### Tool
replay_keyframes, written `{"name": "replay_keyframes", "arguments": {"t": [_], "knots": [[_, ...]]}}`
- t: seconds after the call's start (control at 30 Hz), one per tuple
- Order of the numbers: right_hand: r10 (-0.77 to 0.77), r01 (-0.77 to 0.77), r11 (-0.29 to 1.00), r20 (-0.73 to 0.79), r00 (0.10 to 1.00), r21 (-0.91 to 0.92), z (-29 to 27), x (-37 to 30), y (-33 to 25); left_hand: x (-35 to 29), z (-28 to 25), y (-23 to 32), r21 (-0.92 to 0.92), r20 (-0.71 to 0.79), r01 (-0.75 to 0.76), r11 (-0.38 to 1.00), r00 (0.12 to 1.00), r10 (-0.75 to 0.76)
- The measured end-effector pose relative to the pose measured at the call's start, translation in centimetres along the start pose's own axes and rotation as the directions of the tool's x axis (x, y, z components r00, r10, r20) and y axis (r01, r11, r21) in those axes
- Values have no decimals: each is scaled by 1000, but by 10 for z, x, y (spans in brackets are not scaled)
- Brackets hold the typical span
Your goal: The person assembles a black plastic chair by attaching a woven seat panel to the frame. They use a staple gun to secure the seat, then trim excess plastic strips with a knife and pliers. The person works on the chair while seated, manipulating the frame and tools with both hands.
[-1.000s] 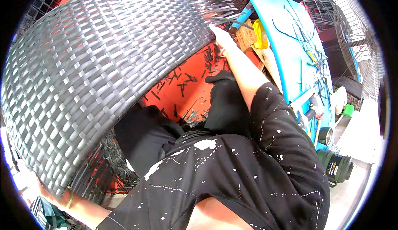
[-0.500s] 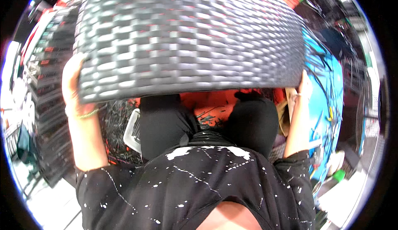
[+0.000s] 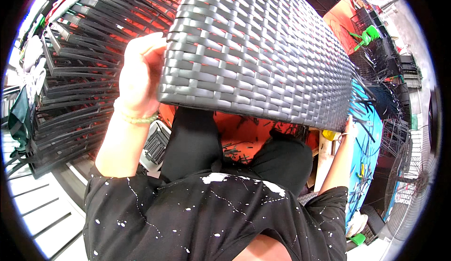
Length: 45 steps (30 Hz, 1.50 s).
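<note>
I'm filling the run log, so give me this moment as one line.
left hand: grips left end of grey woven panel | right hand: at its right end, grip hidden | panel: raised above lap | left: stacked dark frames

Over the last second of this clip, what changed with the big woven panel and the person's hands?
The large grey woven wicker panel swung from the person's left, across the front, to upper right. The left hand, earlier low at its bottom corner, now grips its near left edge; the right hand sits at its lower right corner. Unchanged: both hands hold it, the person stays seated, and the blue table remains on the right.
</note>
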State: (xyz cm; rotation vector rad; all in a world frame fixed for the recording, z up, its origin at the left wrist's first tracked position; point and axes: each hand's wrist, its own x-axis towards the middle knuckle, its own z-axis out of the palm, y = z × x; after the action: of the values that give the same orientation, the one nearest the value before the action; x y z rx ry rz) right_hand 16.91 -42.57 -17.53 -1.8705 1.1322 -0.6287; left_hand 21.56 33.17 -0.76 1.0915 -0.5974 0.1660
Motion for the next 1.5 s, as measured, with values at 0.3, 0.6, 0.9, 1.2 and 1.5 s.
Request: {"name": "replay_keyframes", "arguments": {"t": [0.3,0.6,0.9,1.2,1.5], "knots": [[-235,96,904,-295,926,-417,0,-5,25,3,26,15,-379,-186,191,905,943,-277],[-118,-231,664,-405,907,-711,-37,69,88,8,36,16,-565,3,195,802,972,-234],[361,-300,930,-362,860,214,-110,99,64,6,36,7,-604,-46,170,779,968,-247],[429,-470,813,192,883,345,-27,-24,46,4,37,25,-312,-22,372,874,917,-398],[434,-533,698,309,846,478,-15,-34,43,9,39,29,-363,-9,454,814,872,-490]]}}
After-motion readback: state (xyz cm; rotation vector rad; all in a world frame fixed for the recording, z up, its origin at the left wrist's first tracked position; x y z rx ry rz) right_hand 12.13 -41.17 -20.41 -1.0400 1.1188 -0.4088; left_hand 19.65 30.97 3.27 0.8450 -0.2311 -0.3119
